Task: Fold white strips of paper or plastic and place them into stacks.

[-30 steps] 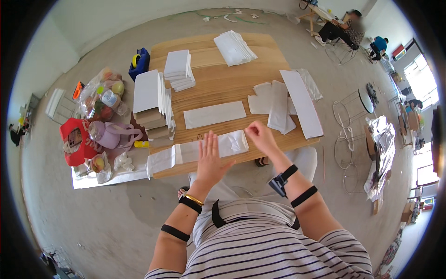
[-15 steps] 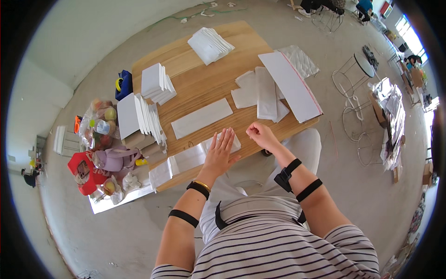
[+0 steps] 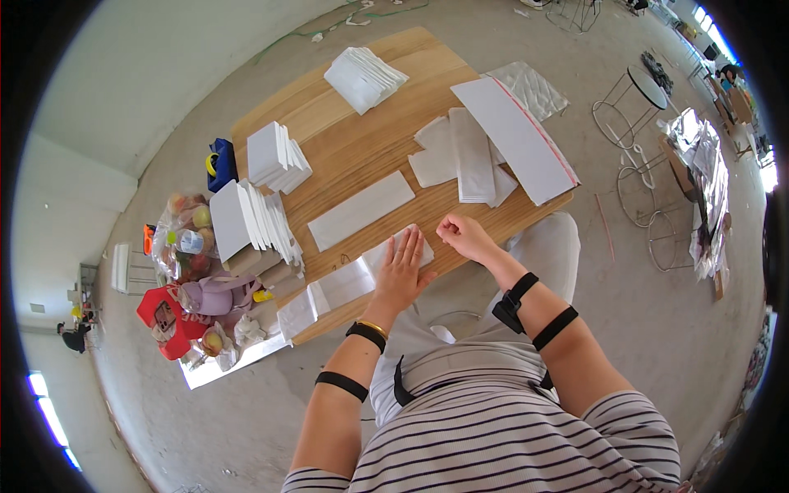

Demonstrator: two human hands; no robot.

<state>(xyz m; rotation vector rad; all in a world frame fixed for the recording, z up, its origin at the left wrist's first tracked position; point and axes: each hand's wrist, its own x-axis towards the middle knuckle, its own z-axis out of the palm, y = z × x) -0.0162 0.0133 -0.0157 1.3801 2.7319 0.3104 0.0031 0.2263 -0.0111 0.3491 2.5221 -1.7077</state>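
Note:
My left hand [image 3: 398,273] lies flat, fingers stretched out, on the right part of a long white paper-like strip [image 3: 341,285] along the near edge of the table. The strip has creases toward its left end, and the hand covers part of it. Just past its right end is my right hand [image 3: 467,237], curled into a loose fist. Whether anything is inside that fist is hidden. Beyond both hands, a flat white folded piece [image 3: 362,211] rests on the wood.
White folded stacks stand at the left [image 3: 278,156] and far side [image 3: 364,78] of the wooden table [image 3: 353,148]. Overlapping white sheets [image 3: 472,156] and a long white board [image 3: 518,140] lie right. Bagged fruit [image 3: 185,238] and a red object [image 3: 168,320] sit left; stools [image 3: 645,86] stand right.
The whole view has shifted and turned slightly. My left hand stays flat on the strip and my right stays curled, both in nearly the same places.

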